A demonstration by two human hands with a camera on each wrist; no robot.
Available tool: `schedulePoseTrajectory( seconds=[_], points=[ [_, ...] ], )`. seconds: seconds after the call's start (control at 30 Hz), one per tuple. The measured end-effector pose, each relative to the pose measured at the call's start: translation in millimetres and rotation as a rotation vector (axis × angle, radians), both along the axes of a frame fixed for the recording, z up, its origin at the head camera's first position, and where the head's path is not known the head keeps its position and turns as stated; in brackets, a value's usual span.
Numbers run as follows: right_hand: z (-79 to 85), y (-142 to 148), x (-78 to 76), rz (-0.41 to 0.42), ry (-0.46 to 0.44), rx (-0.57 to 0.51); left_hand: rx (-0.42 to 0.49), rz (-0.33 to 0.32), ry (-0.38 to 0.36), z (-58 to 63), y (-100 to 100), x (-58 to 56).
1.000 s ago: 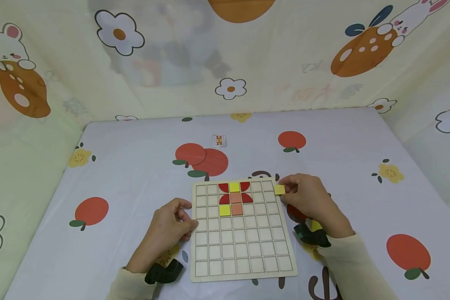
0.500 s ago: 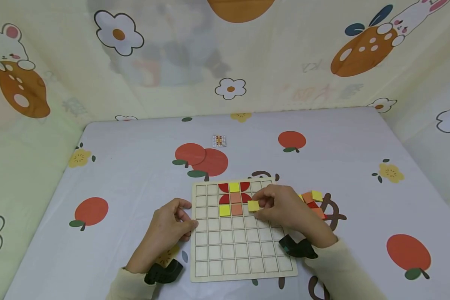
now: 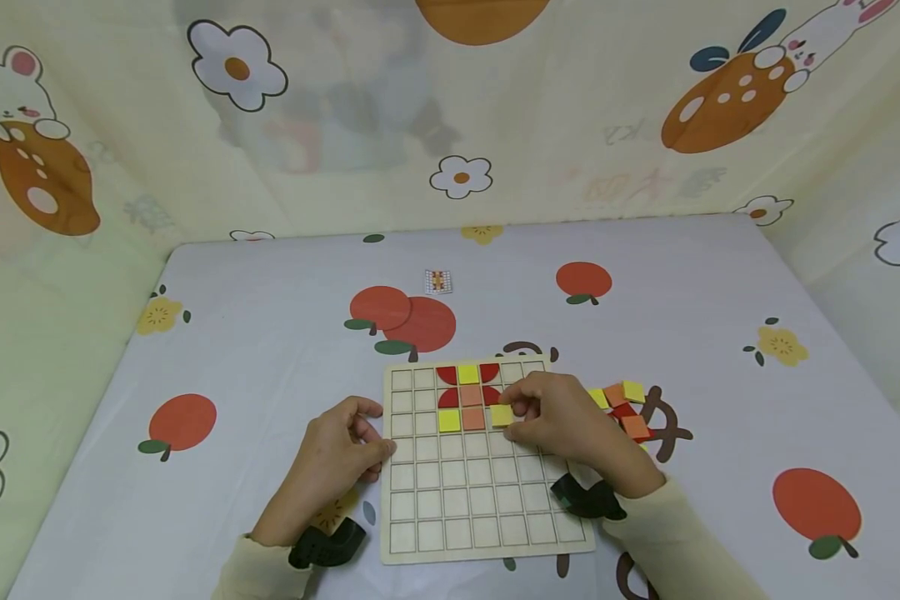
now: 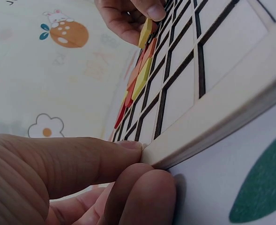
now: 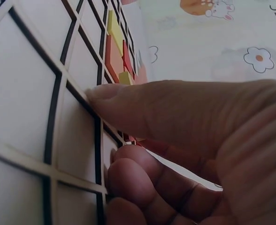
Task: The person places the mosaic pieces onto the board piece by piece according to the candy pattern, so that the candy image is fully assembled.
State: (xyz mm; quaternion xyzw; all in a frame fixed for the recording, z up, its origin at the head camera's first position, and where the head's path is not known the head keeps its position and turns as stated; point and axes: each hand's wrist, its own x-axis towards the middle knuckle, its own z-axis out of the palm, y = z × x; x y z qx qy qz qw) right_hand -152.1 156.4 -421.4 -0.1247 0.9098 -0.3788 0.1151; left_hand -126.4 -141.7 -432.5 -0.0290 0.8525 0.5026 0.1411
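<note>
A pale wooden grid board lies flat, with red quarter-round, yellow and orange tiles in its upper rows. My left hand pinches the board's left edge; in the left wrist view its thumb lies at the rim, with curled fingers below. Over the third row, my right hand pinches a yellow square tile between thumb and fingers. That tile is at a cell right of an orange tile; the left wrist view shows it tilted. In the right wrist view, the thumb mostly hides it.
Several loose yellow, orange and red tiles lie in a pile right of the board, partly behind the right hand. A small printed pattern card lies beyond the board. Patterned cloth covers the table, and a curtain hangs behind it.
My right hand has moved left from the board's right edge to the third row, carrying the yellow tile, and lowered it slightly. The loose pile has come into view. My left hand stays put.
</note>
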Motion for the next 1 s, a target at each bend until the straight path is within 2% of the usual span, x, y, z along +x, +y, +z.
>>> schedulePoseTrajectory(
  seconds=[1.0],
  points=[
    [-0.7,-5.7,1.8,0.014,0.030,0.013,0.001,-0.006,0.011,-1.3,-0.6,-0.2]
  ],
)
